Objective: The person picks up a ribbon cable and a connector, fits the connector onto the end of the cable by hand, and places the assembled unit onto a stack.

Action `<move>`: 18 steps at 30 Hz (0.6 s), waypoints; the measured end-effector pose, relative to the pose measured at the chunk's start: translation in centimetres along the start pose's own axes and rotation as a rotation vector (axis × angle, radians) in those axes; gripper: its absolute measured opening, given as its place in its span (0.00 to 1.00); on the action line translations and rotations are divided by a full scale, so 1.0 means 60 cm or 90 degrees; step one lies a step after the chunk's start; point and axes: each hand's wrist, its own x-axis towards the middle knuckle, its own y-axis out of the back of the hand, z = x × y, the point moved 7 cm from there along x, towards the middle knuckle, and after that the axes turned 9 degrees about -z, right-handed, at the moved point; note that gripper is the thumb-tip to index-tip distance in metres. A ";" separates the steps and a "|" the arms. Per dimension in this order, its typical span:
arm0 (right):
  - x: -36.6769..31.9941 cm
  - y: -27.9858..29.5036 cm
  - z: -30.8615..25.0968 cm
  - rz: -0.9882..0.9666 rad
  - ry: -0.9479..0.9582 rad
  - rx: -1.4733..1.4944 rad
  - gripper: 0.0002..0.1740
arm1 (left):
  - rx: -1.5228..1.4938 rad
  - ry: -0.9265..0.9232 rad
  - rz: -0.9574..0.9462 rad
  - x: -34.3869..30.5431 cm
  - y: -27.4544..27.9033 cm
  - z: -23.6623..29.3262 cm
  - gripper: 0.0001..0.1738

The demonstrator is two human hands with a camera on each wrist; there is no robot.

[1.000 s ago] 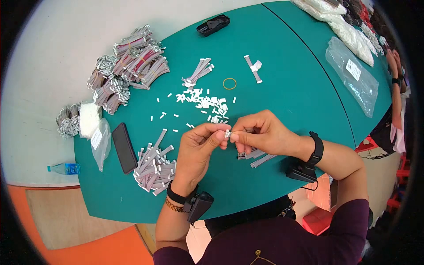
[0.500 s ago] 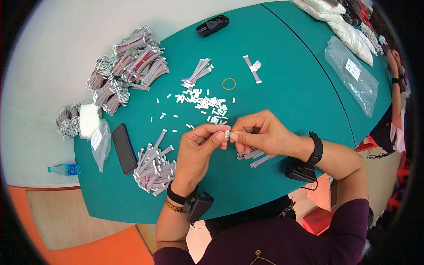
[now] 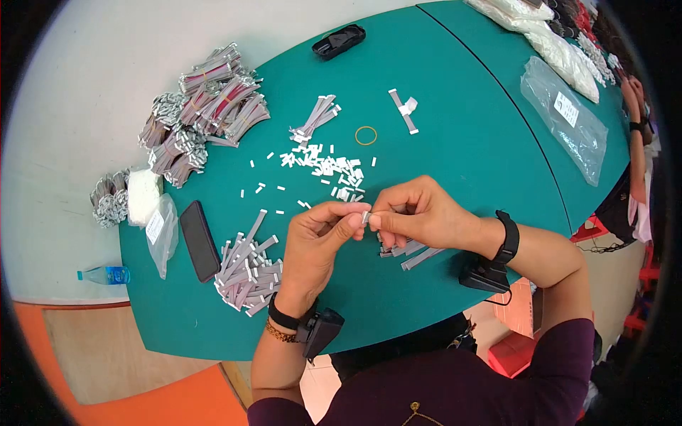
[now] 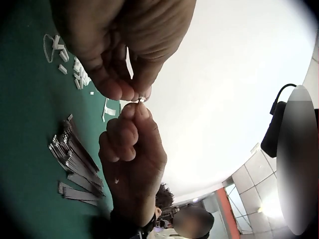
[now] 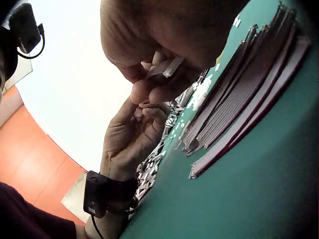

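Left hand (image 3: 316, 245): I see thumb and finger pinching a white connector (image 3: 366, 217)
Right hand (image 3: 419, 216): gripping a grey ribbon cable (image 5: 158, 70), its fingertips right by the left's
Connector's place: between both hands' fingertips, above the green table (image 3: 462, 142)
Beside right hand: flat cables (image 3: 423, 258)
Beyond fingertips: scattered white pieces (image 3: 327, 167)
Beside left hand: cable heap (image 3: 249, 275), near a phone (image 3: 200, 241)

I see a green table (image 3: 462, 163), finely striped grey cables (image 5: 229, 107), white ends (image 3: 263, 211), white pieces (image 3: 327, 167); a yellow band (image 3: 366, 145), purple sleeves (image 3: 565, 362)
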 end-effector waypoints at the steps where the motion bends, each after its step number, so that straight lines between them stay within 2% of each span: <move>1: 0.000 0.001 0.000 0.001 -0.003 -0.011 0.10 | 0.018 -0.007 0.002 0.000 0.000 0.002 0.11; 9: 0.000 0.002 0.001 0.019 -0.026 -0.007 0.09 | 0.173 -0.059 0.050 -0.003 -0.006 0.015 0.10; 18: 0.001 0.003 0.005 0.023 -0.025 0.012 0.10 | 0.078 -0.025 0.032 -0.001 -0.002 0.002 0.11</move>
